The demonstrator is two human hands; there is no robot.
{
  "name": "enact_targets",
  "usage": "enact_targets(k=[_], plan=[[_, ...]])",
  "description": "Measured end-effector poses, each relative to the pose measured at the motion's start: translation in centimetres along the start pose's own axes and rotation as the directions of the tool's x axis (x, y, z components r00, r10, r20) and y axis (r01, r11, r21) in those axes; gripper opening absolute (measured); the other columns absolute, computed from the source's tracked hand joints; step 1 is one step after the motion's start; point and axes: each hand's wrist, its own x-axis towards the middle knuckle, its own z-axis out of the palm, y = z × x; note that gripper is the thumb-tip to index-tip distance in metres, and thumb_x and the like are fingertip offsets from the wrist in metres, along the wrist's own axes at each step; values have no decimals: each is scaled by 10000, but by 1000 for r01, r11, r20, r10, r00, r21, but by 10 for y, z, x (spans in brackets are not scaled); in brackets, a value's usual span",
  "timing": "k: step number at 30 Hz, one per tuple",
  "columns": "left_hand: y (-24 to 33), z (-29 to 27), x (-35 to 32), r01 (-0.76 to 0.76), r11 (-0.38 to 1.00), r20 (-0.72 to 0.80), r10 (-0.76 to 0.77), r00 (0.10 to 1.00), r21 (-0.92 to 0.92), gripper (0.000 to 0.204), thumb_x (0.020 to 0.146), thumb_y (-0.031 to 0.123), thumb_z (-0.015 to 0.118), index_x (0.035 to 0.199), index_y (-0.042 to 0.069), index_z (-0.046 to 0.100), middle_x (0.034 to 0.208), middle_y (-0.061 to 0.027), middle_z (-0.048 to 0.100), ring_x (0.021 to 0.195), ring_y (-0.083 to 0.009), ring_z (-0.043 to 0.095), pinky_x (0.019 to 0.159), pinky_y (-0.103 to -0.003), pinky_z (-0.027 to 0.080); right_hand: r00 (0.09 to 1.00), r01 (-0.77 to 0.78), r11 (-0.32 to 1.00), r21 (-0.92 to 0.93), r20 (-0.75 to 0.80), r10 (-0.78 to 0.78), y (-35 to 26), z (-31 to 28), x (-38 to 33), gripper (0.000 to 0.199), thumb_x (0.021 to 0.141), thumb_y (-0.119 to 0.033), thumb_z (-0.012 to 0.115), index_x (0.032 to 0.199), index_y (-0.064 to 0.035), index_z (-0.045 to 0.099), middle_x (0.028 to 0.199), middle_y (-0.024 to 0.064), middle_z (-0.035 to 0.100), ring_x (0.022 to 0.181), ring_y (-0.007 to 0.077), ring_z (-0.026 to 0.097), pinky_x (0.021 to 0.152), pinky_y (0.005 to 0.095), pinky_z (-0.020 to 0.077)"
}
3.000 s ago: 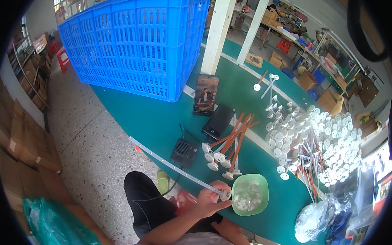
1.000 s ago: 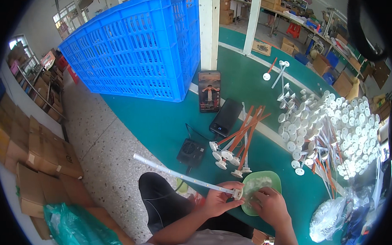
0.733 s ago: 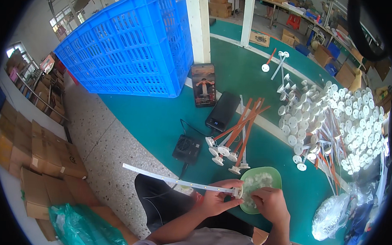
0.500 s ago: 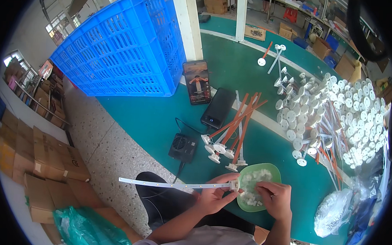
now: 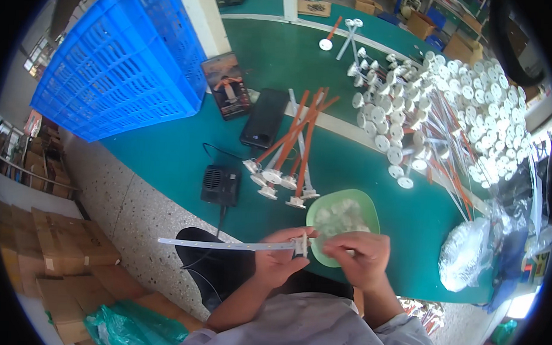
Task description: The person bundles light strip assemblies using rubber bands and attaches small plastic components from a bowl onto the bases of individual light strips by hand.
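Note:
My left hand [image 5: 274, 262] is closed around one end of a pale LED strip [image 5: 219, 246], at the white round cap [image 5: 301, 245] fixed there. The strip's free length points left over my dark-trousered leg. My right hand [image 5: 365, 258] is at the near right rim of a light green bowl [image 5: 372, 213], with thumb and fingers pinched together towards the cap. Whatever sits between those fingertips is too small to make out. Small whitish translucent pieces [image 5: 345, 216] lie in the bowl.
Capped strips, white and orange [image 5: 294, 150], lie behind the bowl. A big pile of white-capped strips [image 5: 406, 110] covers the right. A phone [image 5: 227, 85], a black power bank [image 5: 264, 118], a small black device [image 5: 220, 184] and a blue crate [image 5: 122, 64] stand left. A clear plastic bag [image 5: 466, 255] lies right.
My right hand has lifted from the pieces in the bowl and come towards the cap in my left hand. The whole view has shifted, so the table things appear further left and higher.

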Motion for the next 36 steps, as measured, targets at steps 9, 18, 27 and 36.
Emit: enact_targets(k=[9,18,27,36], plan=[[18,17,-21,-61,982,-61,50,997,-176,532,815,38,754,1290,-24,521,1308,-218,576,1221,-373,558,1011,-433,484,960,261,915,306,20,-281,-13,27,-10,169,751,53,752,907,0,712,824,128,705,687,234,701,583,274,543],[45,18,-34,11,997,-101,-4,995,76,524,786,75,787,1235,-57,551,1216,-279,616,1152,-410,601,1024,-556,439,903,325,907,267,198,-381,-26,16,-15,240,738,104,720,960,15,724,874,126,705,705,246,697,611,289,552],[53,25,-36,-66,995,56,70,996,-74,542,786,77,791,1256,-47,550,1209,-282,622,1156,-440,595,1022,-549,439,932,242,836,492,123,-342,-31,26,-26,155,737,85,739,883,44,707,835,147,702,697,235,694,649,295,564],[47,42,-44,-118,984,-30,115,993,-133,513,860,55,729,1305,-21,487,1295,-237,578,1239,-365,548,1063,-507,444,864,501,843,198,-175,-472,-36,50,-38,139,710,121,658,819,35,644,757,127,654,610,202,633,652,301,549]])
